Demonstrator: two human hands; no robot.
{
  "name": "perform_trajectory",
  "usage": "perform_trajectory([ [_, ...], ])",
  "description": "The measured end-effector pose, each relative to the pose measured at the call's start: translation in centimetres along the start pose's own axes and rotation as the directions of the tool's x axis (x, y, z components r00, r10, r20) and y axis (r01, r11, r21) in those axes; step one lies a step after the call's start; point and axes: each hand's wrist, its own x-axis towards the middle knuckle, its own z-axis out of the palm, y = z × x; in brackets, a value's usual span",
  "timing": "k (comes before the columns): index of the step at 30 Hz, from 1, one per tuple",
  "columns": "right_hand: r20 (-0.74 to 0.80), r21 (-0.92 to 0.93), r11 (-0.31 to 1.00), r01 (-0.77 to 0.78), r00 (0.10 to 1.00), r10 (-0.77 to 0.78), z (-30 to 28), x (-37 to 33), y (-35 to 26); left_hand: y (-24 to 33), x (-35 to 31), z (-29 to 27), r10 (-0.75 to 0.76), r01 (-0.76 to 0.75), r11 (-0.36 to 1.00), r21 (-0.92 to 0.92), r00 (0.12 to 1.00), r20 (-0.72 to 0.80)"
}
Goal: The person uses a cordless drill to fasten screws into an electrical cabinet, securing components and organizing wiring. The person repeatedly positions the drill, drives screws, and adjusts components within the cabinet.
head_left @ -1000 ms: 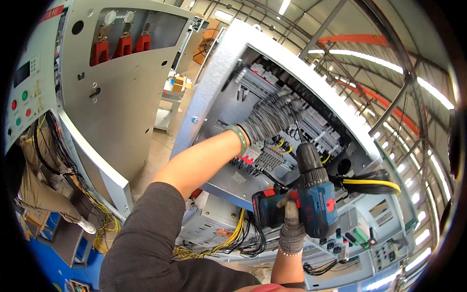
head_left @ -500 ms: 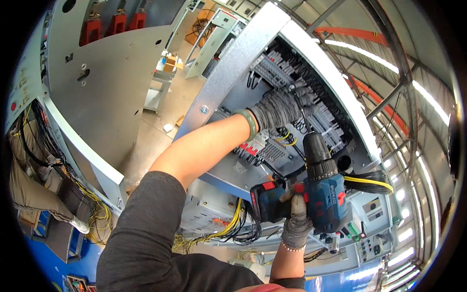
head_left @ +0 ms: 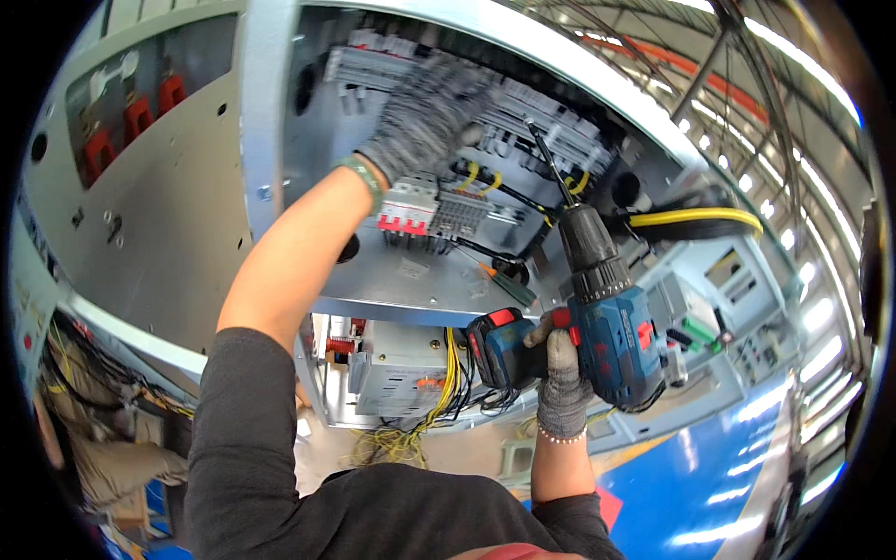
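In my right hand (head_left: pixel 564 378), gloved in grey, is a blue and black cordless drill (head_left: pixel 611 347) with red details. Its long thin bit (head_left: pixel 551 163) points up and away, the tip in front of the rows of wired terminals (head_left: pixel 551 117) inside a metal cabinet. My left hand (head_left: pixel 425 117), in a grey striped glove, is at the upper left rows, apart from the bit. Motion smears its fingers, so I cannot tell what they touch. Below it sit breakers with red levers (head_left: pixel 403 210) and a grey terminal strip (head_left: pixel 459 215).
A green and orange handled screwdriver (head_left: pixel 511 283) lies on the cabinet's inner panel. Thick black and yellow cables (head_left: pixel 695 221) stick out at right. The pale frame edge (head_left: pixel 264 140) borders the cabinet at left. Yellow wires (head_left: pixel 397 443) hang below. Another person's trousered leg (head_left: pixel 126 471) shows lower left.
The view has swung, bringing the cabinet leftward. My left hand has moved away from the drill bit to the left rows. The drill stays in my right hand, and its bit now shows fully.
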Motion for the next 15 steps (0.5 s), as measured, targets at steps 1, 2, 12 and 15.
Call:
perform_trajectory([
  [1, -0.021, 0.004, 1.0, -0.021, 1.0, 0.021, -1.1, -0.3, 1.1, 0.2, -0.2, 0.0, -0.017, 0.017, 1.0, 0.022, 1.0, -0.019],
  [2, -0.069, -0.026, 0.998, -0.049, 0.997, 0.047, -1.7, -0.5, 1.3, 0.4, -0.3, 0.1, -0.033, 0.034, 0.998, 0.043, 0.999, -0.039],
  [12, -0.277, -0.038, 0.994, -0.107, 0.956, 0.092, -4.0, 0.5, 4.6, 1.0, 1.1, 0.5, -0.061, 0.066, 0.973, 0.222, 0.998, -0.032],
  [15, -0.24, 0.027, 0.992, -0.127, 0.962, 0.13, -4.8, 0.9, 5.1, 1.1, 1.2, 0.6, -0.002, 0.019, 0.979, 0.203, 0.997, -0.082],
])
